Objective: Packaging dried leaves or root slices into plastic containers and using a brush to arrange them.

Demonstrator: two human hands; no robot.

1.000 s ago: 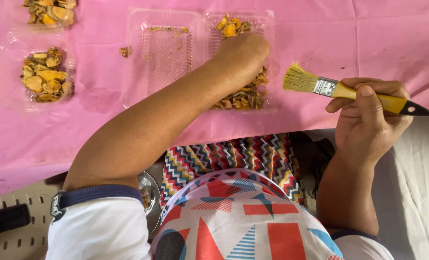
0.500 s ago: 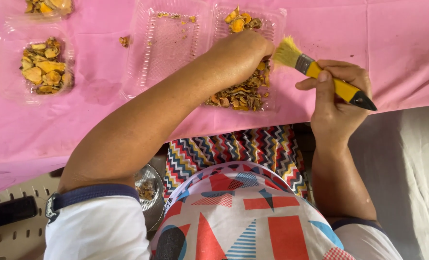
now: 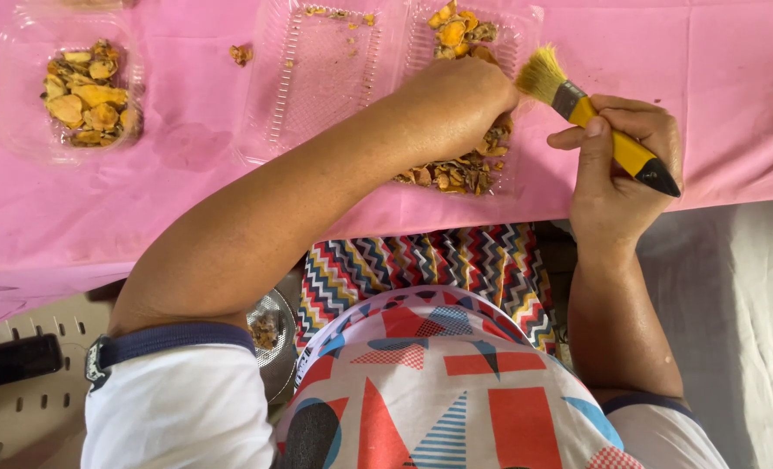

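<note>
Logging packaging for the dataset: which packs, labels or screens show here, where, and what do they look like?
Clear plastic hinged clamshell pack: top centre on the pink cloth, open, yellow-orange dried pieces in its right half.
Clear plastic square tub: top left, holding the same kind of pieces.
Labels, signs, screens: none visible.

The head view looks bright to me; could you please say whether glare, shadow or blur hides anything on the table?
Head view: even daylight and sharp focus; slight glare on the clear plastic trays; the left hand shades and covers the slices beneath it; the brush in the right hand is crisp; the pink tablecloth shows only soft shadows.
</note>
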